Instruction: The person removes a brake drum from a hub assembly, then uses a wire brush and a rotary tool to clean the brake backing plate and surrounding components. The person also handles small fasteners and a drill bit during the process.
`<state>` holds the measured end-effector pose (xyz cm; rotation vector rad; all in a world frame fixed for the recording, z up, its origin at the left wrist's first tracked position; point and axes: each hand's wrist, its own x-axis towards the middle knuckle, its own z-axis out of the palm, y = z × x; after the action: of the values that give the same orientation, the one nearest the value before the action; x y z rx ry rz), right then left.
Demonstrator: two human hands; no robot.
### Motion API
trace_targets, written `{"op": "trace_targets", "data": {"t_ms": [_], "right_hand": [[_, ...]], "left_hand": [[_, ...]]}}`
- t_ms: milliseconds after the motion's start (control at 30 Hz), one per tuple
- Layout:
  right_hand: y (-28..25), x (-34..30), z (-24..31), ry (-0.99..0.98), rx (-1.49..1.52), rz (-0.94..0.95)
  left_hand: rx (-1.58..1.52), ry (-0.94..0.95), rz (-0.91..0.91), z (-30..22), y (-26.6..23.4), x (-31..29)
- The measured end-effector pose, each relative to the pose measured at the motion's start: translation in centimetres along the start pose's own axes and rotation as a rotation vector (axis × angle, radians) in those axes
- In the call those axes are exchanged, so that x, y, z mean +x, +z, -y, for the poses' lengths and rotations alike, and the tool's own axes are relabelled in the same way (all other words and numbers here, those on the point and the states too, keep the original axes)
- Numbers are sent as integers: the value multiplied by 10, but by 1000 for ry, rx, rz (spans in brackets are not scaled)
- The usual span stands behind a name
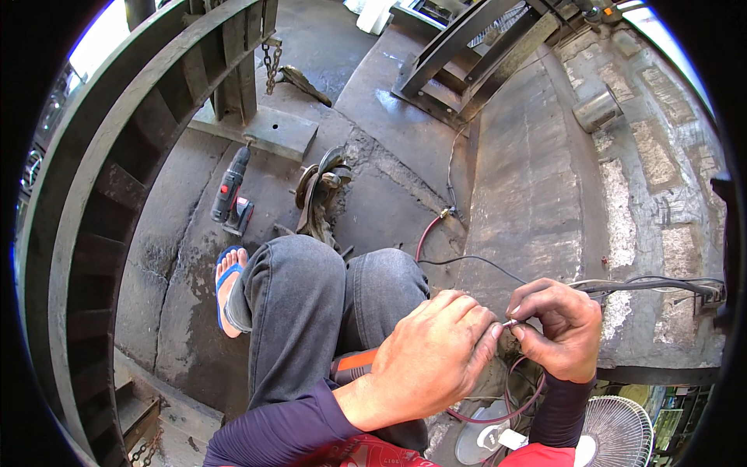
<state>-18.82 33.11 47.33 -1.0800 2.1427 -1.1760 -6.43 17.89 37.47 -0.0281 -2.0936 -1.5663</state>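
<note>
Left hand (pixel 440 342): palm turned down, thumb and fingers drawn together at the near end of a small piece (pixel 510 322). Right hand (pixel 560 327): thumb and forefinger pinching the other end, remaining fingers curled. The piece sits between the two sets of fingertips, just right of the knees, clear of the floor. Thin, with a pale, metal-like glint; exact kind too small to tell.

Handling, by judgement: very light, probably stiff, easily dropped, and likely slippery if the grime on the fingers is oily. Best held at its ends with the fingertip pads; a full fist would hide it. Whether it is fragile, cannot tell.

Around: an orange-and-dark tool (pixel 355 364) lies across the lap, partly covered by the left hand and wrist. A dark cable (pixel 498 267) runs up close behind the right hand; more cables (pixel 661 286) beyond it. Red hose (pixel 537 397) loops below the hands, near a fan (pixel 618 432). These lines look the likeliest snag; the tool crowds the left wrist.

Farther off: cordless drill (pixel 232 191) on the floor, scrap metal (pixel 319 194) beside it, curved steel frame (pixel 128 175) along the left, short pipe (pixel 597 112) upper right.
</note>
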Motion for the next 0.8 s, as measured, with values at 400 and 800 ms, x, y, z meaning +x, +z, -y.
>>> {"op": "trace_targets", "data": {"t_ms": [400,800], "right_hand": [[1,1,0,-5,-13,6],[2,1,-1,-4,10,-5]], "left_hand": [[18,-12,16,1,0,0],[29,-5,18,3,1,2]]}}
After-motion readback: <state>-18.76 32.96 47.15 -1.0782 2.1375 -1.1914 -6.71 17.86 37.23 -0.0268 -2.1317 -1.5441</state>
